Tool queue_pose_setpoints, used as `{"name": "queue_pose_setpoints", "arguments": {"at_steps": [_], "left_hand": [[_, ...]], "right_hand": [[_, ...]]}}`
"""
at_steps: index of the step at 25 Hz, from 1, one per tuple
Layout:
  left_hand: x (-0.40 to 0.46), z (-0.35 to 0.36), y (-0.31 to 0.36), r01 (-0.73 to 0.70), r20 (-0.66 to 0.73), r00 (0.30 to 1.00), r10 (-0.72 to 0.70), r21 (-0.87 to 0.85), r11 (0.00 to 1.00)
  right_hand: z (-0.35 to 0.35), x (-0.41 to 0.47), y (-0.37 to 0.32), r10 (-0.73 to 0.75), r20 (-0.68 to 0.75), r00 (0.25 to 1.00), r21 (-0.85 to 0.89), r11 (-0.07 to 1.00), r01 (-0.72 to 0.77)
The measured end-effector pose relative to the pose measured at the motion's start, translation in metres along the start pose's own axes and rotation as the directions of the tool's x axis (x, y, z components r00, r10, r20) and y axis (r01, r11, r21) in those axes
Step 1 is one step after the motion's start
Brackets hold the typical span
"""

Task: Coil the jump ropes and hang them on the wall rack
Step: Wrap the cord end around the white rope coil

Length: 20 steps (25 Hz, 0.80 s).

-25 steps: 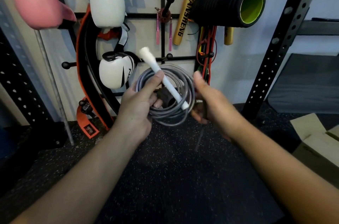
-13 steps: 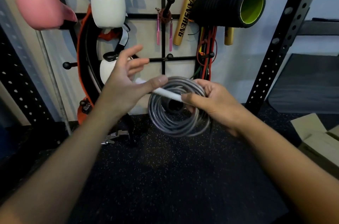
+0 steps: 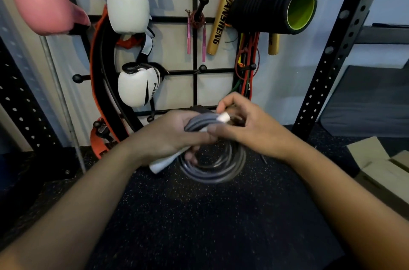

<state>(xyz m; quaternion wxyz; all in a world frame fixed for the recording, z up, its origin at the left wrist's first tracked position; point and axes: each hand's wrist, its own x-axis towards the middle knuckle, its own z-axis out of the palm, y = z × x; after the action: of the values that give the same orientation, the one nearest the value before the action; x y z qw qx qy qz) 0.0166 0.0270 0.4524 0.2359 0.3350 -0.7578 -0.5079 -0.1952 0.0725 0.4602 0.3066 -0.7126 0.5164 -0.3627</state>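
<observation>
Jump rope of grey plastic cord with white handles (image 3: 212,159) sits gathered into a round coil between both hands, held in the air above the dark speckled rubber floor (image 3: 199,225) and just in front of the black metal wall rack (image 3: 194,48). Fingers of the left hand (image 3: 168,137) are curled round the top of the coil, with one white handle poking out beneath the palm; that clamp likely keeps the loops from springing apart. Fingers of the right hand (image 3: 247,128) are bent and pinch the end of the other white handle at the coil's upper edge, probably to tuck or wrap it so the bundle holds its shape. Motion blur hides exactly how the handle threads through the loops. Both forearms reach forward and converge, wrists close together, knuckles nearly touching.

Behind the hands, the rack's ball-tipped pegs carry white boxing gloves (image 3: 137,84), a thin rope with pink handles (image 3: 195,26), gold sticks and a black foam roller with a green core (image 3: 276,6). Hanging looks not yet begun.
</observation>
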Motion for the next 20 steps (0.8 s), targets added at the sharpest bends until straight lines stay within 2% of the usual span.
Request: {"name": "queue_pose_setpoints", "arguments": {"at_steps": [2, 5, 8, 12, 16, 20], "left_hand": [[0.004, 0.0, 0.0, -0.06, -0.13, 0.991, 0.041, -0.142, 0.988], [0.009, 0.002, 0.001, -0.158, -0.216, 0.974, 0.074, -0.406, 0.9], [0.014, 0.011, -0.002, -0.213, -0.311, 0.949, 0.059, -0.489, 0.846], [0.018, 0.016, -0.008, -0.269, -0.46, 0.884, 0.084, -0.353, 0.896], [0.014, 0.022, -0.008, -0.301, -0.526, 0.83, 0.184, -0.145, 0.943], [0.018, 0.019, 0.001, -0.32, -0.553, 0.793, 0.256, -0.021, 0.947]], "right_hand": [[-0.003, 0.0, 0.003, -0.003, -0.063, 0.998, 0.055, 0.998, 0.007], [0.005, -0.002, 0.008, 0.026, -0.086, 0.996, 0.15, 0.989, -0.013], [0.023, -0.001, 0.012, 0.023, -0.231, 0.973, 0.228, 0.973, 0.032], [0.043, 0.003, 0.014, 0.02, -0.421, 0.907, 0.213, 0.974, 0.077], [0.044, 0.001, 0.014, 0.069, -0.418, 0.906, 0.215, 0.976, 0.025], [0.032, 0.003, 0.004, 0.01, -0.407, 0.913, 0.196, 0.978, 0.076]]}}
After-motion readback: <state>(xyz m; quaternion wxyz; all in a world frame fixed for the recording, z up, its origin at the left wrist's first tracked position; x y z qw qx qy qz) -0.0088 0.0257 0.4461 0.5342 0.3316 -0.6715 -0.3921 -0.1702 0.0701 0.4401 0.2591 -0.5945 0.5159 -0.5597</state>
